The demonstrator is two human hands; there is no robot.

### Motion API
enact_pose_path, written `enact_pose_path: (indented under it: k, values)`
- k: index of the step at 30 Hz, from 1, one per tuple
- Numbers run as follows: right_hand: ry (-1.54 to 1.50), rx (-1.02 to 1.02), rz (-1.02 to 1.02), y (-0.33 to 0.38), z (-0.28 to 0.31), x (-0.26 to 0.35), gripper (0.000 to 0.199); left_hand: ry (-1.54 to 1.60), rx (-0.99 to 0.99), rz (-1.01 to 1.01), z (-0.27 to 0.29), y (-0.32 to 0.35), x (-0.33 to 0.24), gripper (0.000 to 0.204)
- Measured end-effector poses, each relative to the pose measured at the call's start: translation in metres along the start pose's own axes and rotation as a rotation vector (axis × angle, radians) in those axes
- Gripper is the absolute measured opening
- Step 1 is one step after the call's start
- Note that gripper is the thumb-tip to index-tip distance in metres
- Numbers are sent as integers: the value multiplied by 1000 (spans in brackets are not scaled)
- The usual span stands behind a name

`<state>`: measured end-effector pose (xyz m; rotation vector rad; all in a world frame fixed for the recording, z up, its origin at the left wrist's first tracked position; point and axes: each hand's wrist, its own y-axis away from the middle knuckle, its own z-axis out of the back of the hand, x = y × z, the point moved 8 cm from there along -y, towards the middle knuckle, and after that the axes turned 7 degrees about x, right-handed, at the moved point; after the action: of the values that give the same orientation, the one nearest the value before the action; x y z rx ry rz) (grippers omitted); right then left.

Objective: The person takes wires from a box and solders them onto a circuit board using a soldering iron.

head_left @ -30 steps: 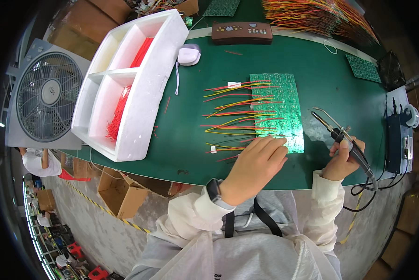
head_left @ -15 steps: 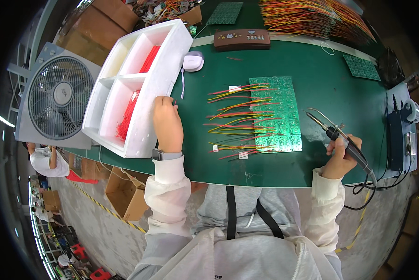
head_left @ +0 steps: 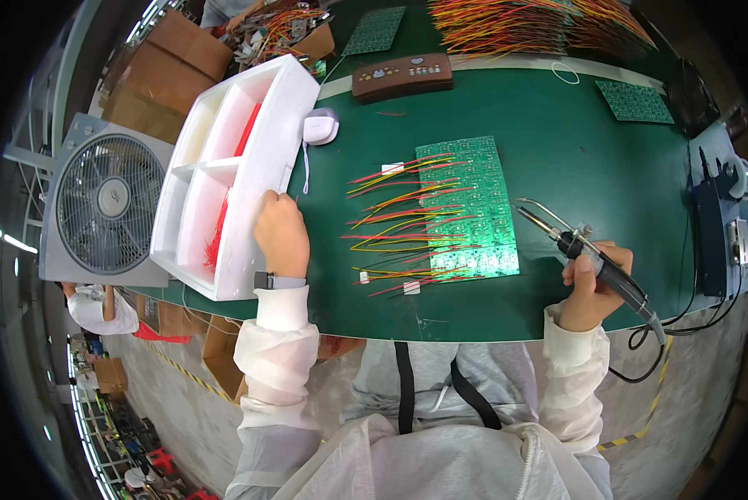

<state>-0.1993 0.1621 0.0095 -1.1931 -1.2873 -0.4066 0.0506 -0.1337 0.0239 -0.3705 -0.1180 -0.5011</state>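
My left hand [head_left: 280, 233] is closed beside the outer wall of a white foam box [head_left: 278, 137], fingers curled together. Whatever its fingertips may pinch is too small or hidden to make out. Red wires [head_left: 215, 233] lie in the box's compartments. In my right hand [head_left: 595, 287] is a soldering iron [head_left: 595, 258] with a thin curved metal tube over its tip, held above the table and pointing up-left. Between the hands lies a green circuit board panel [head_left: 482, 204], apart from the iron's tip. Red and yellow wires [head_left: 390, 212] stick out from its left side, several with white connectors.
A blue soldering station [head_left: 711, 233] stands at the right edge, its cable looping to the iron. A brown pencil case [head_left: 403, 77], a lilac earbud case [head_left: 320, 126] and wire bundles [head_left: 540, 29] lie farther back. A box fan [head_left: 111, 200] stands left; another person [head_left: 103, 310] is beyond.
The whole view has shifted, so the table things appear farther left. Both hands keep nearly the same places relative to the foam box and the panel. The iron is still in my right hand.
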Motion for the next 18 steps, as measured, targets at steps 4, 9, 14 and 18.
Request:
enact_pose_path:
  k: [4, 9, 14, 18]
  values:
    - [-9, -8, 7, 1, 1, 1, 27, -105, 1, -2, 1, -3, -1, 6]
    - [-15, -7, -12, 0, -2, 0, 28, 25, -5, -53, 12, -6, -3, 8]
    - [-9, 0, -9, 1, 1, 1, 30, 160, 15, -23, 11, -4, 8, 7]
    - [0, 19, -9, 3, 0, -1, 29, 120, -25, -134, 6, 1, -5, 7]
